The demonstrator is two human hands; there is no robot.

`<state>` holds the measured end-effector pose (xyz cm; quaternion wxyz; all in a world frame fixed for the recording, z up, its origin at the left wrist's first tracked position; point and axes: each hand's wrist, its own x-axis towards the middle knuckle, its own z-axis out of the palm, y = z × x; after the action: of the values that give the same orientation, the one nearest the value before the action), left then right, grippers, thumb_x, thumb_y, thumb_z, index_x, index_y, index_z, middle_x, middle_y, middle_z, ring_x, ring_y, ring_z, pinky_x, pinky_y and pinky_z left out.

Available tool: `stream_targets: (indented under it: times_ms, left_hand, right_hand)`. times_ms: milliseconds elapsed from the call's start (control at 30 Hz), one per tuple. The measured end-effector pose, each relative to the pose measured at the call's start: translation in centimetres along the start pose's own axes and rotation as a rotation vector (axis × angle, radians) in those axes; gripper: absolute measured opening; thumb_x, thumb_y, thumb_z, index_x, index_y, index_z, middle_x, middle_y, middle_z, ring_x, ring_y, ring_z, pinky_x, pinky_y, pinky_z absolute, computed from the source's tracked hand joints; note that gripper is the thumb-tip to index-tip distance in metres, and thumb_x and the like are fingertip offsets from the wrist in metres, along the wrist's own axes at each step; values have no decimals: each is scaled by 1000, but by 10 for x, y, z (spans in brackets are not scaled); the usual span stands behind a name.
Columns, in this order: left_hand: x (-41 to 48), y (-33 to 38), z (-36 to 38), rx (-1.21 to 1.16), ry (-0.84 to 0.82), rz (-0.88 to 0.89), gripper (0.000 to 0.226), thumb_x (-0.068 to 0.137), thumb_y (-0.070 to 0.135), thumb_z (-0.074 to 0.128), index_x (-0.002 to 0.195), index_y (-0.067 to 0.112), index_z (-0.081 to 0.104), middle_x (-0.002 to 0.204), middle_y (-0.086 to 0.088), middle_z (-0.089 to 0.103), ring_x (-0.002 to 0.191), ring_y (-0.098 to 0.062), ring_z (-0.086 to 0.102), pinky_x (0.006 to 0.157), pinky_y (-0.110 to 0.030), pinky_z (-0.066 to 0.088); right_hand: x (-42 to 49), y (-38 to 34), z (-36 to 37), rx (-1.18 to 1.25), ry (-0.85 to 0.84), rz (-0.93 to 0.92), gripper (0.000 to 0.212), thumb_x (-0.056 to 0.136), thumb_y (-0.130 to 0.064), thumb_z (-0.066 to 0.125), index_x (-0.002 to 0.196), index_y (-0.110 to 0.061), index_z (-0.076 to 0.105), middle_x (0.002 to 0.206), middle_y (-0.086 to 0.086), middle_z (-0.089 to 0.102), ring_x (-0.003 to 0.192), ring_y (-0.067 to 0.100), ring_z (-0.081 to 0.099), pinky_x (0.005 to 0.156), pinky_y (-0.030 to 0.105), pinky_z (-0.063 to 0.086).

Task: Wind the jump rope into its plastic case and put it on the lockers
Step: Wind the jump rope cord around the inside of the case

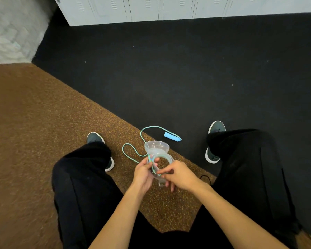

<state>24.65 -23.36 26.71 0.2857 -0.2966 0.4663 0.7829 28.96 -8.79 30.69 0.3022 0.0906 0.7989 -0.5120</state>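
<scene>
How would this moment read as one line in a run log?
stage: winding | left hand: holds plastic case | right hand: pinches rope at case | blue handle: on dark floor | lockers: ahead

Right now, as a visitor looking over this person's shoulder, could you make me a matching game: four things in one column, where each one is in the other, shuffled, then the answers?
Things:
1. blue handle
2. plastic case
3. lockers
4. rope

Places:
A. standing along the far edge of the black floor
B. loose loops lying on the brown mat
C. gripped in the left hand
D. lying on the black floor between the shoes

Pairs: 1-D, 2-C, 3-A, 4-B.
</scene>
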Motion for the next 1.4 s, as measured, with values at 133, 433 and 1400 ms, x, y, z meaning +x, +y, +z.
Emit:
stream_targets:
  times_ms: [133, 433, 1400]
  left_hand:
    - [-6, 1, 1, -63, -22, -15, 32, 98, -2, 31, 119, 2, 54, 90, -11, 62, 69, -17, 56, 55, -26, 54]
    - [-6, 6, 3, -82, -50, -4, 32, 99, -1, 30, 120, 3, 54, 89, -9, 65, 63, -14, 62, 56, -28, 56]
    - [-11, 21, 25, 387, -174, 167, 32, 95, -6, 37, 108, 13, 59, 91, -8, 63, 81, -17, 58, 76, -27, 51]
  right_hand:
    - [-1, 3, -1, 90, -21, 28, 26, 92, -9, 61, 116, -13, 71, 72, 14, 72, 49, 15, 64, 47, 20, 51]
    - [4, 8, -2, 157, 12, 45, 23, 92, -9, 62, 109, -16, 74, 72, 13, 73, 48, 17, 64, 39, 17, 41]
    - [28, 7, -61, -336, -31, 137, 30, 90, -11, 58, 60, -6, 56, 57, 14, 55, 31, 9, 48, 38, 18, 38]
